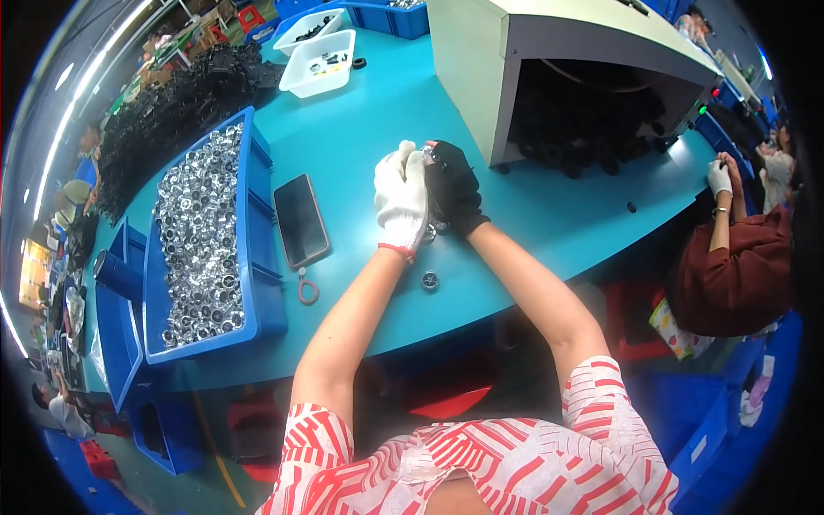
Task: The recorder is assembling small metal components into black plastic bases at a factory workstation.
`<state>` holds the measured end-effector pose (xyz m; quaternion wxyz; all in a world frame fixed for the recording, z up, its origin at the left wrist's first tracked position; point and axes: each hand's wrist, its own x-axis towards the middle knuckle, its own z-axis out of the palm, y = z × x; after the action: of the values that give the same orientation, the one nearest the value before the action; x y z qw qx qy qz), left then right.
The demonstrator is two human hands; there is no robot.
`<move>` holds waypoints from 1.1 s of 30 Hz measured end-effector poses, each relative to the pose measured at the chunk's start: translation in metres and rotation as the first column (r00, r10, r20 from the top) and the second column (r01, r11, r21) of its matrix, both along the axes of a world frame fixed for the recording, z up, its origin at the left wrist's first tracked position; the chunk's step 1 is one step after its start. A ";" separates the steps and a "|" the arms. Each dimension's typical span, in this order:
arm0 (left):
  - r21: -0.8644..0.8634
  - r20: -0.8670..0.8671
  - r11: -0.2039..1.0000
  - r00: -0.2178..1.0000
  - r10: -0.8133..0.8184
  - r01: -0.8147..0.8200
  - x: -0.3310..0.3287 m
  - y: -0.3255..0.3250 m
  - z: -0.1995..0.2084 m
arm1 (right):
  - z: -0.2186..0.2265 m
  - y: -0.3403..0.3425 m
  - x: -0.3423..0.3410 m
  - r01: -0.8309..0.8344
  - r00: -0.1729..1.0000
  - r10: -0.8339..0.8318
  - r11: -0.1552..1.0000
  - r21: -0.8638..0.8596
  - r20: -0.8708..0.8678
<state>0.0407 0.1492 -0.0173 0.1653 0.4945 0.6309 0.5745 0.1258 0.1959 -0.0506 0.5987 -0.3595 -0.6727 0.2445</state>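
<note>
My left hand (401, 193), in a white knit glove with a red cuff, is pressed against my right hand (457, 189), in a black glove, over the middle of the turquoise table. The fingers of both are curled. Between the fingertips shows a bit of a small shiny part (431, 155); the gloves hide most of it, so its kind cannot be made out. Close under my wrists lies a small round silver-and-black part (432, 230), partly covered. Another round silver-and-black part (430, 281) rests nearer to me, between my forearms.
Left of my hands lie a phone (300, 221) with a ring strap and a blue bin (250, 292) full of small round parts. Behind are a black heap (202, 94) and white trays (294, 79). A pale machine housing (468, 77) stands far right; a co-worker (734, 266) sits right.
</note>
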 end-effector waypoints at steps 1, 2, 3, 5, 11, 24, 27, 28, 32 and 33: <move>-0.023 -0.100 1.000 0.995 0.014 -0.017 -0.002 -0.002 -0.002 | 0.000 0.000 0.000 0.000 1.000 0.000 1.000 -0.004 0.003; -0.046 -0.198 0.998 0.980 0.025 -0.035 -0.002 -0.006 0.001 | 0.000 -0.001 0.002 -0.018 1.000 0.018 1.000 -0.023 0.006; -0.052 -0.195 0.998 0.980 0.024 -0.035 -0.003 -0.010 0.004 | -0.001 -0.001 0.004 -0.036 0.999 0.037 0.998 -0.042 0.008; -0.058 -0.362 0.998 0.932 -0.011 -0.010 -0.010 -0.015 0.010 | -0.001 0.000 0.005 -0.029 0.997 0.031 0.999 -0.029 0.071; -0.238 -0.478 0.966 0.855 -0.202 0.095 -0.026 -0.037 0.020 | 0.023 -0.009 0.026 -0.105 0.943 0.120 0.992 -0.064 0.310; -0.038 -0.284 0.998 0.957 -0.067 0.059 -0.046 -0.065 0.000 | 0.022 -0.069 0.044 -0.464 0.603 0.062 0.838 0.286 0.795; 0.089 -0.387 0.992 0.921 -0.049 0.090 -0.047 -0.069 0.008 | 0.030 -0.047 0.041 -0.449 0.631 0.098 0.855 0.260 0.769; 0.108 -0.411 0.991 0.911 -0.025 0.075 -0.050 -0.071 0.011 | 0.034 -0.041 0.037 -0.464 0.666 0.141 0.847 0.259 0.733; 0.060 -0.500 0.997 0.866 -0.007 0.042 -0.054 -0.069 0.012 | 0.058 0.005 0.008 -0.416 0.781 0.156 0.852 0.317 0.605; -0.017 -0.495 0.997 0.866 -0.070 0.071 -0.047 -0.070 0.023 | 0.059 0.026 -0.004 -0.350 0.810 0.132 0.890 0.292 0.571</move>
<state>-0.0065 0.0796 0.0060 0.0185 0.6482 0.6330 0.4229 0.1223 0.2215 0.0080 0.4080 -0.1989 -0.8881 0.0731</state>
